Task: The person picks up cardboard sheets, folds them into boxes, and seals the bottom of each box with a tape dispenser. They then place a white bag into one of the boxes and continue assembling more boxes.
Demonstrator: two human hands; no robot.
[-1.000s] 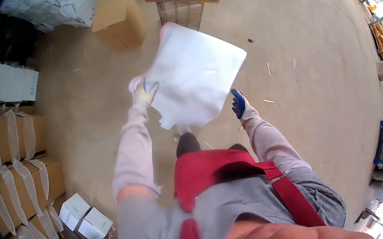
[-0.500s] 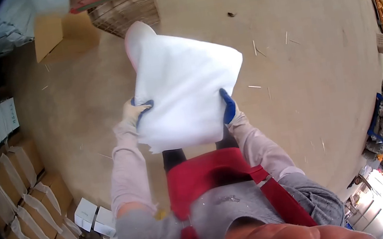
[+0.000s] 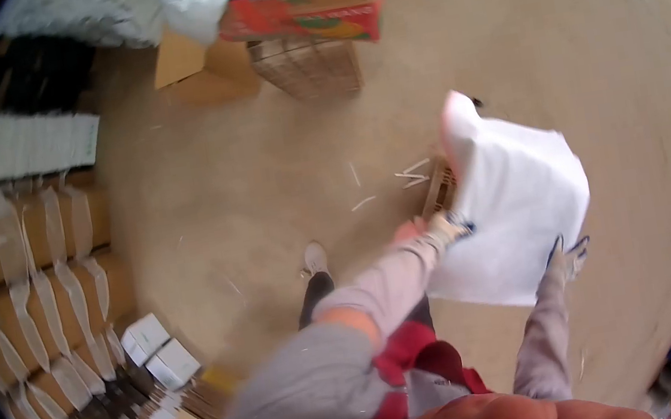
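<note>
Shifted rightward from before the legs point(image 3: 315, 298), over the floor point(image 3: 641, 138), partly hiding a brown slatted crate point(image 3: 440, 189): white sheet point(image 3: 516, 187). Pinched at left edge by left hand point(image 3: 449, 231); touched at near-right edge by right hand point(image 3: 568, 262), whether gripped cannot tell. Apparently mid-carry.

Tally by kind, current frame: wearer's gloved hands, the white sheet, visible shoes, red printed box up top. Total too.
Left hand and right hand, gloved: 2
White sheet: 1
Shoe: 1
Red printed box: 1
Total: 5
</note>
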